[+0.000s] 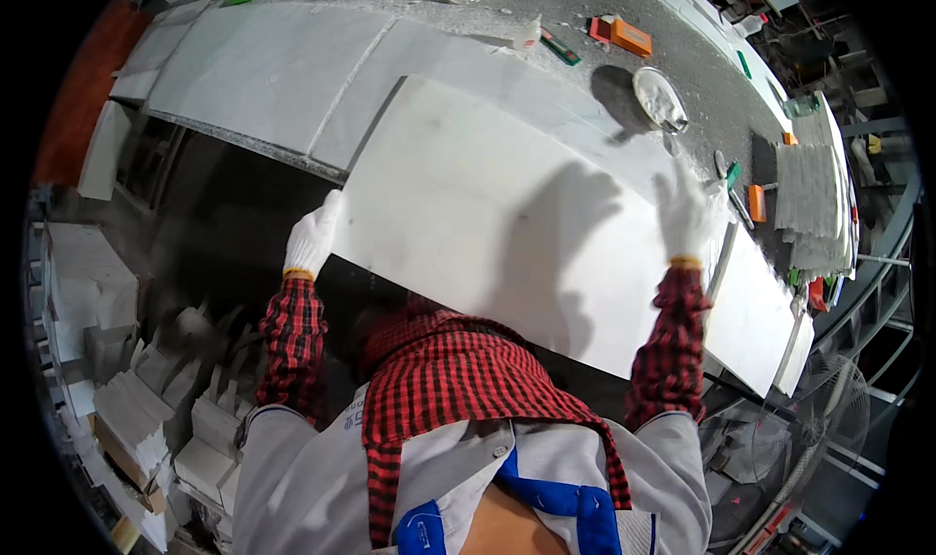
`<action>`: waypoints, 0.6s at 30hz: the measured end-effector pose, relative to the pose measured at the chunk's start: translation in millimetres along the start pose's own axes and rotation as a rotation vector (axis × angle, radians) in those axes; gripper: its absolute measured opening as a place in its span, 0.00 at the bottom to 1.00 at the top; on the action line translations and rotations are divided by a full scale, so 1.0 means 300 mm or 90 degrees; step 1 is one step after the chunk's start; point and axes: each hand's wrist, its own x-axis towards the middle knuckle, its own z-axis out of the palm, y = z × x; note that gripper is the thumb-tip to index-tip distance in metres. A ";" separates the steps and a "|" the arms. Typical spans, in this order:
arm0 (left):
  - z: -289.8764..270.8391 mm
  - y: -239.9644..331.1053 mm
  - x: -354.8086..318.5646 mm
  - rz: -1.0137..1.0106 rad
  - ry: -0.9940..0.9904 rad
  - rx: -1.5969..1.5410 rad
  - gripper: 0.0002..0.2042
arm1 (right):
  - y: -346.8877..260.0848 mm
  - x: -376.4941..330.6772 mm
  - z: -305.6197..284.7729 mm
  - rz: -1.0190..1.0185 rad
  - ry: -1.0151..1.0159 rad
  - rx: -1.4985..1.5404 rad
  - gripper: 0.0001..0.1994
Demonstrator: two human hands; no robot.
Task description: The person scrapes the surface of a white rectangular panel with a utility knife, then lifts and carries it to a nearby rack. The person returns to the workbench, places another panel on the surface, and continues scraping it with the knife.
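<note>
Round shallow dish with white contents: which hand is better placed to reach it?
Right, probably: the white-gloved right hand is nearer the dish. The white-gloved left hand is at the left edge of the white rectangular slab.

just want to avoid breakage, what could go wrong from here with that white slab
The white slab seems to jut past the near edge of the pale panels, so it might tip or chip if the left hand slipped. The right hand, blurred, is close to a green tool and could knock it. The round dish beyond the slab's far edge might spill if bumped.
</note>
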 end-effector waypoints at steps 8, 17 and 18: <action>0.050 0.001 0.035 0.041 -0.009 -0.141 0.38 | -0.755 -0.111 0.228 -0.100 -0.127 0.113 0.36; 0.101 -0.009 0.041 -0.002 -0.084 -0.327 0.38 | -0.989 -0.436 0.116 -0.585 -0.226 0.418 0.27; 0.125 -0.051 0.055 0.018 -0.080 -0.372 0.37 | -0.953 -0.467 0.065 -0.613 -0.236 0.426 0.21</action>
